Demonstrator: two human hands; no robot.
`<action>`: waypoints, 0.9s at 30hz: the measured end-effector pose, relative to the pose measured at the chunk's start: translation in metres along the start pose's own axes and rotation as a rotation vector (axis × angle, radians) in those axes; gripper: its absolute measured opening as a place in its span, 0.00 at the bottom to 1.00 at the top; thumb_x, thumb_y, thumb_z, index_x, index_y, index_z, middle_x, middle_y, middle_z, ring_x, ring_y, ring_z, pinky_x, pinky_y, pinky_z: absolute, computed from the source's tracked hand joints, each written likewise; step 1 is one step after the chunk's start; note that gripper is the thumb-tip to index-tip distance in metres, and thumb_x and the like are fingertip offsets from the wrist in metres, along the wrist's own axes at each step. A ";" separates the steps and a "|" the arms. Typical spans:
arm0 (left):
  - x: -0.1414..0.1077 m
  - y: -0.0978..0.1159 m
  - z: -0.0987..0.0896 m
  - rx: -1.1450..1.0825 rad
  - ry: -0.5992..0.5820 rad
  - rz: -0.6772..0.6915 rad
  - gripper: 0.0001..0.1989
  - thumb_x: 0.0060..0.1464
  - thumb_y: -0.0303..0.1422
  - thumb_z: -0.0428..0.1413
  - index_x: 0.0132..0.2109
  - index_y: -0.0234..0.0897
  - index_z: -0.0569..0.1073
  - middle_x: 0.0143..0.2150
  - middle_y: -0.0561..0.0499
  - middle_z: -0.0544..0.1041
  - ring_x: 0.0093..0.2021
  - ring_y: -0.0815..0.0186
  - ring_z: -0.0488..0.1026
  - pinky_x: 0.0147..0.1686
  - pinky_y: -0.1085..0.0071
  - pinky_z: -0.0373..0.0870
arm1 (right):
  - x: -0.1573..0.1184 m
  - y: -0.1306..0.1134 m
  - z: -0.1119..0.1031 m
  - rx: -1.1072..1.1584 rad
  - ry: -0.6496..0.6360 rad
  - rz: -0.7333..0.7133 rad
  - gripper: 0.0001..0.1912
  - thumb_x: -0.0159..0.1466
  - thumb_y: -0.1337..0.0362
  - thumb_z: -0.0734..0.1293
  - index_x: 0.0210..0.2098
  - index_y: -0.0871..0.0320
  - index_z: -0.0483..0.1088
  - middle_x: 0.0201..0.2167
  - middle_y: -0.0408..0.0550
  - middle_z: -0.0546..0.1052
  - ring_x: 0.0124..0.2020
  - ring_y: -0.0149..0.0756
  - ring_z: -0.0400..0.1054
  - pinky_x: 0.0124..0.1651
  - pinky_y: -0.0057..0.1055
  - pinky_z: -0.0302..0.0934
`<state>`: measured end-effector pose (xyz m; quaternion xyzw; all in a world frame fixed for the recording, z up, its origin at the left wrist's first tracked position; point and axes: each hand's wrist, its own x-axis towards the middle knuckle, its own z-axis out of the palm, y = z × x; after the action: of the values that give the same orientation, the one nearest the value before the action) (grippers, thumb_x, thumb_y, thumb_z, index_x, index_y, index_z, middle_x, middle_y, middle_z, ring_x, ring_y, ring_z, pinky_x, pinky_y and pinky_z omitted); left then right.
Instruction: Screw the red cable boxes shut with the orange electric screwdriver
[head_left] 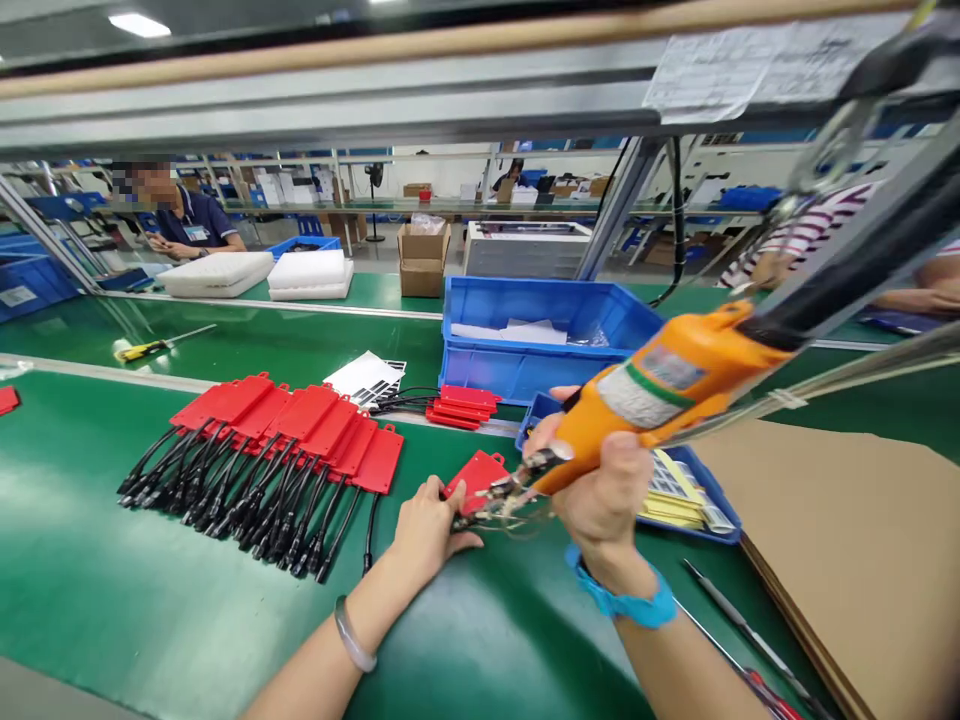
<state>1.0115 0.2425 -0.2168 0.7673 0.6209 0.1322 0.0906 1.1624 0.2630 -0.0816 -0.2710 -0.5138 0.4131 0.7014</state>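
One red case [480,478] is near the far edge of the table [187,620], grasped by the left hand [424,530]; the right hand [611,490] grips an orange driver [652,380]. The case looks light, stiff, best held by its sides.

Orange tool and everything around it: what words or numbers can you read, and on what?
None can be read.
Green-striped label on the orange tool: blurred.
Papers on the overhead beam: blurred.
White label on the far-left blue bin: too small.
Badge on a person's shirt: too small.
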 end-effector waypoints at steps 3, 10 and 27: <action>0.001 0.010 -0.006 0.096 0.007 -0.036 0.35 0.46 0.52 0.60 0.58 0.41 0.67 0.46 0.42 0.70 0.45 0.52 0.70 0.36 0.63 0.72 | 0.018 -0.039 -0.009 -0.041 0.045 -0.013 0.23 0.59 0.46 0.61 0.43 0.57 0.69 0.20 0.41 0.68 0.13 0.32 0.63 0.09 0.27 0.57; 0.030 0.006 -0.045 0.122 0.077 0.036 0.20 0.54 0.41 0.56 0.52 0.40 0.71 0.43 0.44 0.74 0.44 0.54 0.71 0.41 0.62 0.71 | 0.033 -0.068 -0.044 -0.077 0.063 0.067 0.26 0.54 0.44 0.66 0.42 0.58 0.72 0.22 0.44 0.69 0.11 0.33 0.61 0.03 0.30 0.55; 0.092 0.018 -0.026 0.063 0.057 0.426 0.11 0.58 0.32 0.52 0.48 0.41 0.73 0.43 0.48 0.75 0.45 0.63 0.70 0.47 0.68 0.67 | 0.043 -0.055 -0.094 -0.108 -0.098 0.071 0.18 0.62 0.51 0.63 0.45 0.56 0.68 0.24 0.43 0.71 0.21 0.32 0.65 0.22 0.29 0.64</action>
<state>1.0376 0.3277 -0.1781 0.8796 0.4510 0.1505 0.0189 1.2739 0.2761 -0.0465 -0.3061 -0.5590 0.4221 0.6447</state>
